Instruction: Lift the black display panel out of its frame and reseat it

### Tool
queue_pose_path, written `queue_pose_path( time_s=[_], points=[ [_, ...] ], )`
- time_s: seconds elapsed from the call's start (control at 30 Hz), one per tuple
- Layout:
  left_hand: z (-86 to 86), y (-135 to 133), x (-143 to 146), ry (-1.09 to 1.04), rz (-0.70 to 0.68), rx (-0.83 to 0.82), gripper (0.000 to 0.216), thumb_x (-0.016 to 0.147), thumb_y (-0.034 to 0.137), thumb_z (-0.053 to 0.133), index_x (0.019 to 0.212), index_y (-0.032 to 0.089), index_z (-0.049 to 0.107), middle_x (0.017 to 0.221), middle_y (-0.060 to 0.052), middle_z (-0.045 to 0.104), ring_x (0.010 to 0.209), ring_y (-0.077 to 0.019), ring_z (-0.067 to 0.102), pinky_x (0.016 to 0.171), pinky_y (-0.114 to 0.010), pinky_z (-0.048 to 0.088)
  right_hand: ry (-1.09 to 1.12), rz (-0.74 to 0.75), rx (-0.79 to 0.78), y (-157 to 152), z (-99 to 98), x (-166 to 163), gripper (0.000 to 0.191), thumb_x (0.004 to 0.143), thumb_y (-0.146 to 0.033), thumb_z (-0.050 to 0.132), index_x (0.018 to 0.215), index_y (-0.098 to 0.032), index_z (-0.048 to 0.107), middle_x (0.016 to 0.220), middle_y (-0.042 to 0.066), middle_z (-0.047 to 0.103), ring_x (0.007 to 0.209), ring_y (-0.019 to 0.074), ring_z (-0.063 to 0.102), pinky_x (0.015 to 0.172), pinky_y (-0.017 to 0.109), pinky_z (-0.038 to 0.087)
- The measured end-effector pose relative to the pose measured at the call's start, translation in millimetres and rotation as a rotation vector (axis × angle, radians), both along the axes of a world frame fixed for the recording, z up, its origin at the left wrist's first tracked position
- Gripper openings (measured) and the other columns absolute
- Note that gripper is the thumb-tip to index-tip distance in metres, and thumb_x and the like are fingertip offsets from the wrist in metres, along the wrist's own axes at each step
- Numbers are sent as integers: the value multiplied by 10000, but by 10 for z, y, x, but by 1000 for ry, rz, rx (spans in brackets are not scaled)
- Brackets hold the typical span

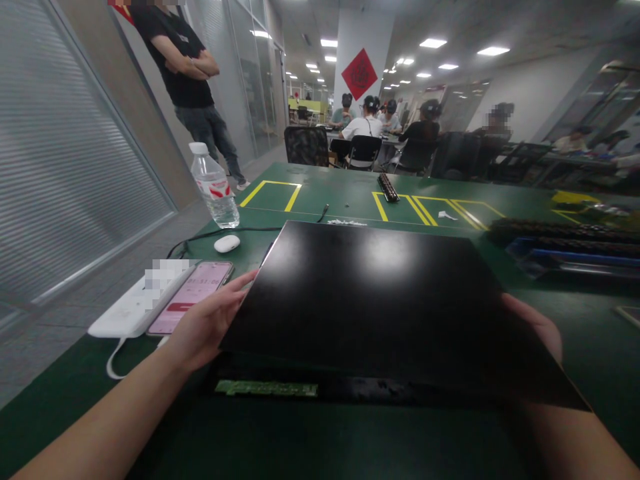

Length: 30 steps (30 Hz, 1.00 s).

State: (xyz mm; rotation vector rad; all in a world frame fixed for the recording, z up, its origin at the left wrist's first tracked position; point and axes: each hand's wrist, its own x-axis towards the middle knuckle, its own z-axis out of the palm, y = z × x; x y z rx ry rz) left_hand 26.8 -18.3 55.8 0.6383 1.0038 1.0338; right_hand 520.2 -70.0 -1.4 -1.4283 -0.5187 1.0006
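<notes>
Glossy black, a flat panel (380,300) fills the centre of the frame over the green desk (330,450), its opposite edges grasped in my left grip (213,320) and right grip (536,327). At left, a phone (187,303) shows blurred digits (203,281); a bottle (214,185) wears a red-printed label (219,191), illegible. Upper centre, a red diamond sign (359,73) bears one dark character.

Phone (195,293) and bottle (217,192) restrict passage left of panel (380,300).
</notes>
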Motion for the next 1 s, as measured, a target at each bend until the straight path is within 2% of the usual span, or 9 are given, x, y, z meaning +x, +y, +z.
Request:
queue_pose_path(
  time_s=[0.03,0.07,0.17,0.3,0.47,0.63,0.73,0.83,1.0],
  points=[
    [7,-8,1,-22,-12,-11,702,719,222,731,1406,209,592,1153,-71,802,1026,-316,764,790,-385,640,31,-97,-16,1,56,-75,297,724,-288,766,1015,-353,773,858,-17,798,811,241,762,816,352,649],
    [13,-16,2,-35,-17,-18,722,724,215,726,1430,219,574,1168,-64,800,1033,-322,763,808,-404,642,98,-98,-40,7,120,-156,299,741,-296,763,1036,-346,770,905,-16,803,851,243,764,849,353,641],
    [30,-34,3,14,34,-36,793,748,191,734,1502,255,496,1202,-48,791,1058,-325,759,872,-438,638,421,61,-228,42,325,-391,313,787,-344,713,1090,-281,765,1027,41,802,939,302,759,902,442,626],
    [56,-30,-17,54,103,-33,841,714,143,763,1504,247,494,1205,-51,792,1076,-338,753,910,-456,632,564,128,-317,74,471,-567,338,855,-343,634,1157,-238,743,1071,73,794,990,302,751,935,455,603],
    [95,5,-76,18,139,105,707,715,139,710,1409,214,603,1189,-54,797,1137,-349,724,986,-481,596,372,246,-220,120,401,-601,283,836,-258,604,1077,-259,752,1039,37,799,999,255,747,923,398,598],
    [152,15,-108,81,182,134,669,754,193,672,1418,212,600,1255,-41,772,1226,-355,668,1045,-483,556,133,300,-95,184,299,-529,267,827,-304,602,1042,-229,742,1034,71,785,896,205,742,741,293,603],
    [199,-16,-92,71,169,189,647,799,194,653,1439,247,581,1340,-10,731,1293,-337,620,1077,-436,535,100,252,-88,191,290,-479,319,830,-326,594,1119,-234,692,936,87,778,782,205,729,649,302,582],
    [214,-43,-81,100,198,201,636,778,193,674,1410,229,605,1311,-18,746,1311,-331,607,1077,-393,533,60,207,-85,182,311,-465,366,845,-320,583,1200,-249,635,879,80,774,743,205,723,644,304,564],
    [90,71,-144,168,227,235,612,690,244,787,1287,190,666,1191,-53,794,1257,-375,638,1058,-451,540,-86,161,-119,168,346,-511,450,836,-351,600,1277,-261,595,909,86,791,807,229,739,687,329,549]
  ],
)
